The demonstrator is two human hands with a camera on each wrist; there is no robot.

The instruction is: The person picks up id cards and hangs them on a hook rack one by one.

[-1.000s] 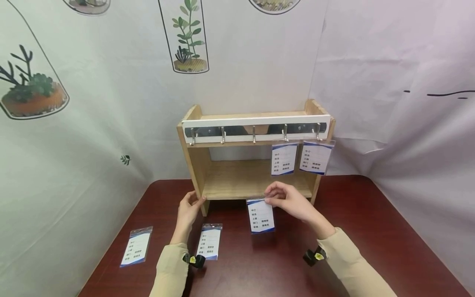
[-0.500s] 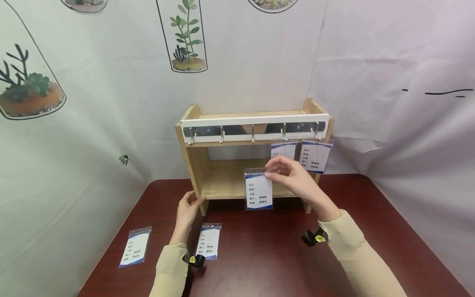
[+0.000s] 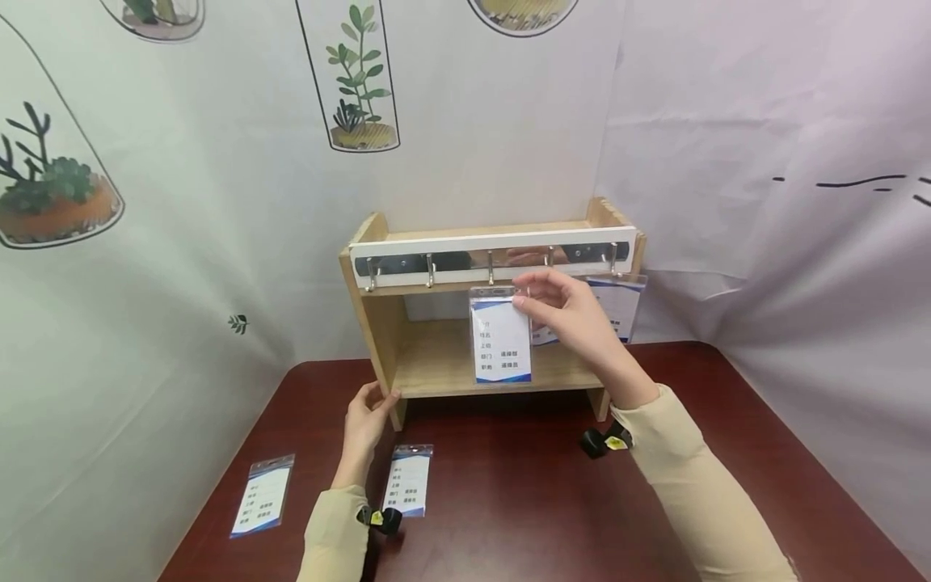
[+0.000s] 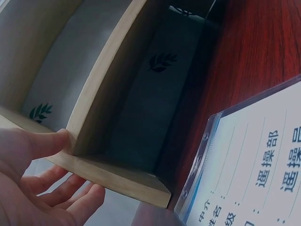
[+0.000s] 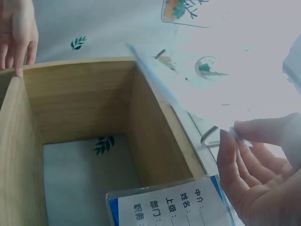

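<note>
My right hand (image 3: 520, 296) pinches the top corner of a clear-sleeved badge card (image 3: 500, 335) and holds it upright just below the middle hook (image 3: 490, 267) of the white hook rail (image 3: 436, 245). In the right wrist view the fingers (image 5: 244, 165) hold the card (image 5: 188, 94) edge-on beside a metal hook. My left hand (image 3: 377, 399) grips the front edge of the wooden shelf's left side panel (image 3: 369, 323), thumb on the wood (image 4: 56, 141). A hung card (image 3: 624, 301) dangles from the right-most hook; another is mostly hidden behind my right hand.
Two more badge cards lie flat on the dark red table (image 3: 524, 517): one (image 3: 263, 495) at the front left, one (image 3: 410, 478) by my left wrist, also close in the left wrist view (image 4: 249, 169). Cloth walls with plant prints stand close behind the shelf.
My right hand has lifted the card from just above the table up to the hook rail and slightly left. The left hand has stayed on the shelf's side panel.
</note>
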